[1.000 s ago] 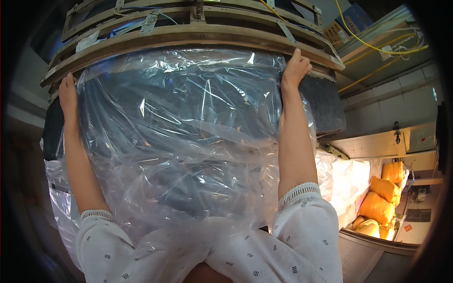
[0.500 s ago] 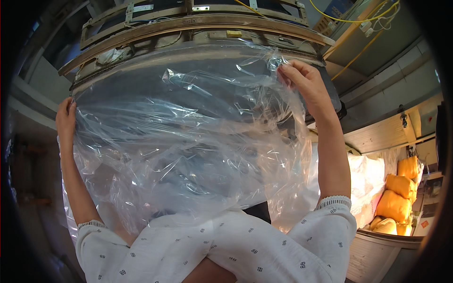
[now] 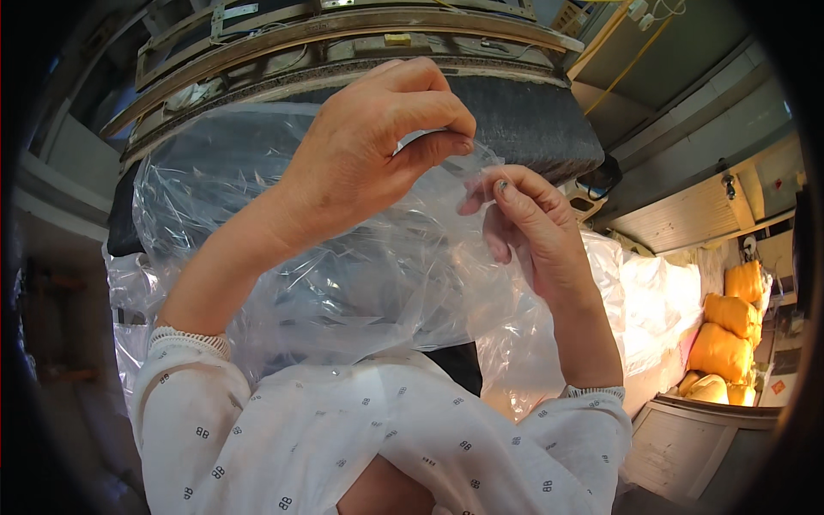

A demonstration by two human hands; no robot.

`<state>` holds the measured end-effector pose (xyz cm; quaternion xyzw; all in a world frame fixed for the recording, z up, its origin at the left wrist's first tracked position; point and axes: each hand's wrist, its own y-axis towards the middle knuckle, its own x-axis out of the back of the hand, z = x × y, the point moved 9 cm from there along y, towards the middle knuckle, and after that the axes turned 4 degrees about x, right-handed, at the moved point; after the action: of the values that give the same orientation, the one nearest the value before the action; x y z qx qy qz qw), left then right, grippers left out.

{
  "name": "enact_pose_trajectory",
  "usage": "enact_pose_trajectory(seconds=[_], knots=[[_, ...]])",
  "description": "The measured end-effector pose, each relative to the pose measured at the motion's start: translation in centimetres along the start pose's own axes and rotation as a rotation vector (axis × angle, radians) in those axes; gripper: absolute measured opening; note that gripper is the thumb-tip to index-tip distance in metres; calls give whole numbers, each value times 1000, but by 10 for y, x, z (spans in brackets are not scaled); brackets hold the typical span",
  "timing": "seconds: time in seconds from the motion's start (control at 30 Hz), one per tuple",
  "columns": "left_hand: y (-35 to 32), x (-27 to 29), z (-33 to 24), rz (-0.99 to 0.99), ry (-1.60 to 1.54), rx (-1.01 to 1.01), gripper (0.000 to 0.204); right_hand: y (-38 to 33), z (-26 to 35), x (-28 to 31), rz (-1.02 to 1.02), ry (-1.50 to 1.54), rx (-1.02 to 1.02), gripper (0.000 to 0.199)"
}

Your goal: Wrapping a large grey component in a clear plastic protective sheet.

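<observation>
I log clear plastic film [image 3: 335, 287] rumpled across a dark slab [image 3: 532, 124]. Right hand [image 3: 542, 225] curls against it, grip I cannot tell; left hand [image 3: 369, 142] pinches its edge. Risk, I judge: thin film tearing if tugged unevenly. Count: film 1, hands 2, slab 1, front wooden rail [image 3: 318, 27] 1.

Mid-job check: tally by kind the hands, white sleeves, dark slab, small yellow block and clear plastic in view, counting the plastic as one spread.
Hands: 2 (left hand, right hand)
White sleeves: 2
Dark slab: 1
Small yellow block: 1
Clear plastic: 1 spread, layers not told apart
Total: 7
</observation>
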<state>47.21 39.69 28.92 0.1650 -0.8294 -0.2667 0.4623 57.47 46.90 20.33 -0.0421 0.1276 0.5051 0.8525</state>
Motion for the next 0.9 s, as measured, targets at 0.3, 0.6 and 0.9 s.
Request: enact_pose_trajectory(seconds=[0.3, 0.6, 0.9], knots=[[-66, -16, 29, -82, -480, 382, 11, -4, -37, -32, 52, 108, 148, 21], [-106, 10, 17, -222, -310, 302, 19, -13, -49, -66, 136, -161, 223, 31], [-193, 20, 9, -282, -304, 311, 10, 46, -18, 13, -276, 381, 197, 19]])
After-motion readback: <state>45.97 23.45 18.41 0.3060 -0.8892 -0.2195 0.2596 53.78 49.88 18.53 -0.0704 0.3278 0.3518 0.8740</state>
